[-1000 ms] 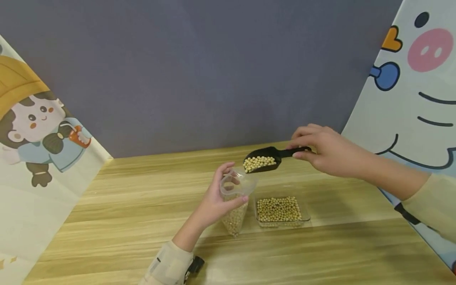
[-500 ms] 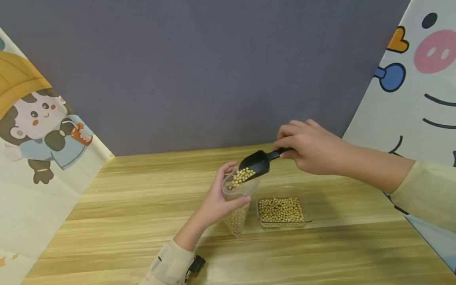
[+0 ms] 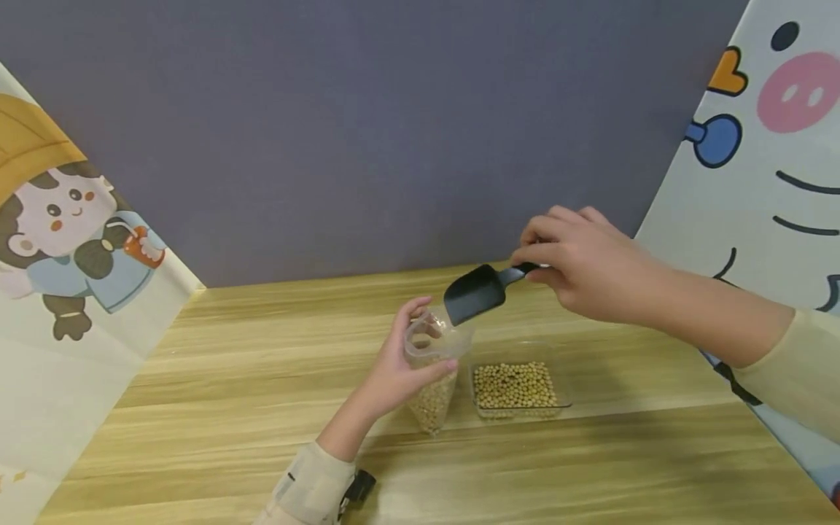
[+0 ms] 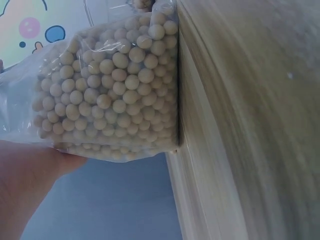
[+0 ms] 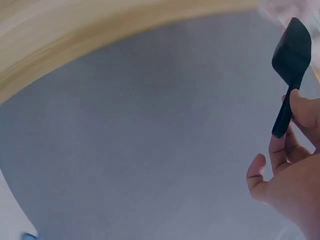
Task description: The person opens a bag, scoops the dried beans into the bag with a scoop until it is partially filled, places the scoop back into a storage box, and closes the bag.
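A clear plastic bag (image 3: 433, 401) stands on the table, its lower part full of pale soybeans (image 4: 115, 90). Around the bag's open mouth my left hand (image 3: 394, 375) holds the rim, thumb on the near side and fingers on the far side. My right hand (image 3: 584, 266) pinches the handle of a black scoop (image 3: 475, 293), which is tilted with its tip down at the bag's mouth. No beans show in the scoop. In the right wrist view the scoop (image 5: 292, 52) appears from its outer side, its handle between thumb and fingers.
Right of the bag sits a clear rectangular container (image 3: 521, 412) of soybeans. The wooden table (image 3: 262, 364) ends at a grey back panel (image 3: 394, 146). Printed cartoon panels flank it, left (image 3: 39, 364) and right (image 3: 709, 219).
The scoop was level and full of soybeans, then tipped over the bag and the beans slid in. Now it is emptied and raised slightly. My left hand has kept its hold.
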Demonstrator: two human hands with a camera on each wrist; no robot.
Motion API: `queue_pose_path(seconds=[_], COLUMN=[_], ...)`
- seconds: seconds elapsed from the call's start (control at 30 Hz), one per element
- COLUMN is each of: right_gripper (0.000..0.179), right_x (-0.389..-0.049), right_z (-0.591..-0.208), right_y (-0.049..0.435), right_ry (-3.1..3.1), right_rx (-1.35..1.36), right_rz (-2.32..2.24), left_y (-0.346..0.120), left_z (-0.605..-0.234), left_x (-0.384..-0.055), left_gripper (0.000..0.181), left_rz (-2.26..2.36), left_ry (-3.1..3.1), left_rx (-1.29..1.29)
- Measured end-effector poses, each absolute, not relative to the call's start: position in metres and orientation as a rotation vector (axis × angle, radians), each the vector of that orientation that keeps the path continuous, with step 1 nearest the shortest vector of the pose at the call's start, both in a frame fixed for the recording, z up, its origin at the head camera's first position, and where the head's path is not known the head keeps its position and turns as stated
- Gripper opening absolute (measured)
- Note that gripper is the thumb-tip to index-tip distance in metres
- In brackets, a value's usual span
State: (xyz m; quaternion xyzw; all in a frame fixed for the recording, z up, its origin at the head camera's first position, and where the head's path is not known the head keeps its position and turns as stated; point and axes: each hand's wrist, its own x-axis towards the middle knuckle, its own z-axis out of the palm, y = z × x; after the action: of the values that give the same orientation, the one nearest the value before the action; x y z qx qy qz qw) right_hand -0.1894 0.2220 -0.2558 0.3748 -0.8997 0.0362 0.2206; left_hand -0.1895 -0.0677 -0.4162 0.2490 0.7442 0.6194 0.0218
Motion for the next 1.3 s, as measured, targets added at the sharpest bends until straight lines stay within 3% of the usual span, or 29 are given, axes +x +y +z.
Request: queue_pose_path(seconds=[0.23, 0.4, 0.73, 1.3], right_gripper=[0.026, 0.023, 0.017, 0.051], right_x=[-0.177, -0.167, -0.160, -0.155], right_z=[-0.271, -0.323, -0.409, -0.430], right_y=[0.257, 0.268, 0.238, 0.258], right_ry=[-2.374, -2.506, -2.862, -3.005], right_rx=[0.949, 0.832, 0.661, 0.528], right_rz=[0.210, 0.223, 0.494, 0.777], left_y=[-0.077, -0.083, -0.083, -0.083], left_z=[-0.417, -0.418, -0.418, -0.414], left_x=[-0.187, -0.185, -0.182, -0.174], left_gripper=[0.093, 0.093, 0.093, 0.095], left_rz=[1.921, 1.933, 1.944, 1.897], left_ry=[2.333, 2.349, 2.427, 2.440], left_rx=[0.753, 0.740, 0.697, 0.643])
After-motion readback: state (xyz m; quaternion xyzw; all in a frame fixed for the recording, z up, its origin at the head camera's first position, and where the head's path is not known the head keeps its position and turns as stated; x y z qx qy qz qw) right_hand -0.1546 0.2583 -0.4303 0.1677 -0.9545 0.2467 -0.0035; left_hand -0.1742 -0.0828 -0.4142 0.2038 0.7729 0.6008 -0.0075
